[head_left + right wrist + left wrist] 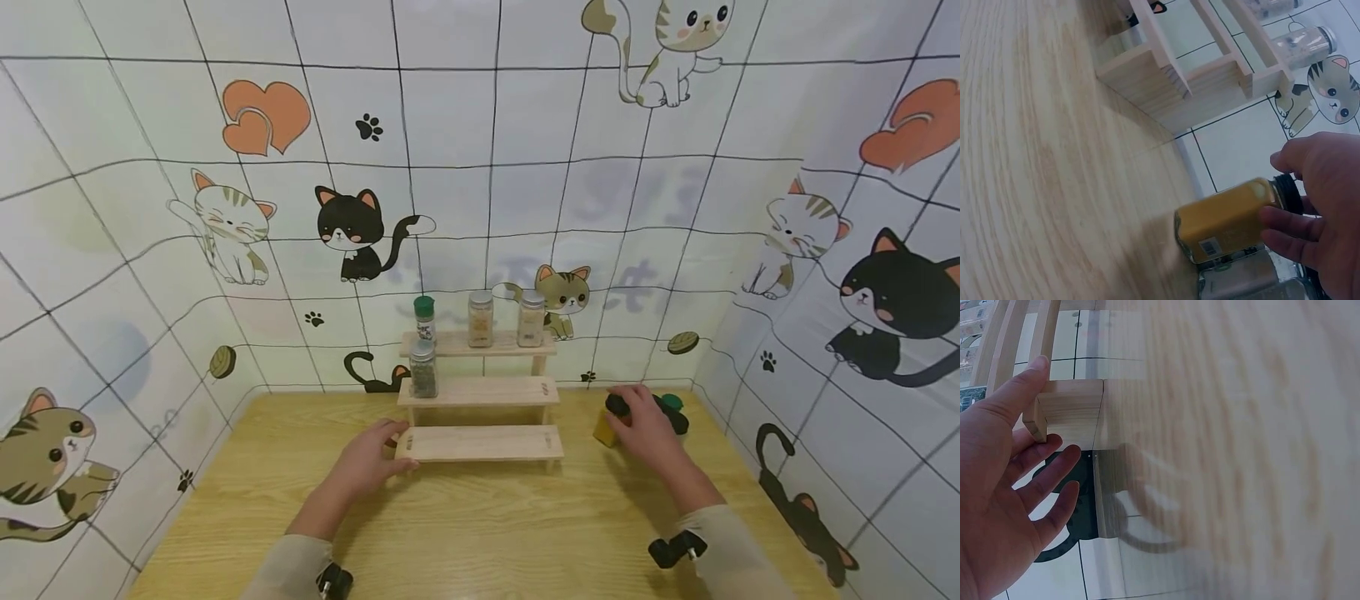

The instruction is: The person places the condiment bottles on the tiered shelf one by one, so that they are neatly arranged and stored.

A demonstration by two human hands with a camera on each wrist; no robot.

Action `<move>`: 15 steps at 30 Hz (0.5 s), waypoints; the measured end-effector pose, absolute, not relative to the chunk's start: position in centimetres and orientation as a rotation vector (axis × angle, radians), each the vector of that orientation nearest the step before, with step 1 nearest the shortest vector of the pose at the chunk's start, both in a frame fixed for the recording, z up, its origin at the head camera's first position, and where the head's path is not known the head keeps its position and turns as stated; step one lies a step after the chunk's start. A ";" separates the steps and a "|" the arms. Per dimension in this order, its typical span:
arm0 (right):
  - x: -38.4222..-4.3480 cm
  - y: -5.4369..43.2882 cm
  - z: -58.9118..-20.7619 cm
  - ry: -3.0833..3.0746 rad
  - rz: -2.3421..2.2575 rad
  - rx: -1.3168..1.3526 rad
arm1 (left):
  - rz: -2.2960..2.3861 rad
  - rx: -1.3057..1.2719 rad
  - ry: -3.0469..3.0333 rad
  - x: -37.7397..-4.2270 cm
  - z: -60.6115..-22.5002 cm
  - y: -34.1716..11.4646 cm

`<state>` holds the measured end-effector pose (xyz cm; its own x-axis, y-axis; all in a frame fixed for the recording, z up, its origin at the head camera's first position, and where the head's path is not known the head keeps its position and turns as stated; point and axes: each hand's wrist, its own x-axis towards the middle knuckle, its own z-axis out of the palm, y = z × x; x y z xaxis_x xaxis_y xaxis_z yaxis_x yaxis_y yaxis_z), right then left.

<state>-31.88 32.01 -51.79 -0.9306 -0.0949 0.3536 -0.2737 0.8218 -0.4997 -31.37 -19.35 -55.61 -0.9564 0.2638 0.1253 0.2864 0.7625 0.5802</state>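
A three-tier wooden rack (480,443) stands against the back wall. My left hand (367,458) holds the left end of its lowest shelf; in the left wrist view the thumb (1038,365) lies along one side of the shelf end, with the other fingers curled opposite. To the right of the rack, my right hand (647,427) has its fingers around the black lid (1288,194) of a jar of yellow powder (1225,219). Other jars (1241,278) stand right beside it, partly hidden by that hand.
On the top shelf stand a green-capped jar (424,318) and two clear jars, one in the middle (481,321) and one at the right (531,321). A jar of dark contents (423,371) is on the middle shelf. A green lid (672,402) shows beyond the right hand.
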 end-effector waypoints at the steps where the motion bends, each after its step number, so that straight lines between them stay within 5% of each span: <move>1: -31.9 32.0 -51.9 -2.700 0.806 0.272 | -0.971 -0.460 -2.914 -31.4 -55.6 -19.3; 15: -32.2 30.2 -53.2 -2.703 0.629 0.171 | -0.999 -0.429 -2.925 -31.2 -55.4 -19.3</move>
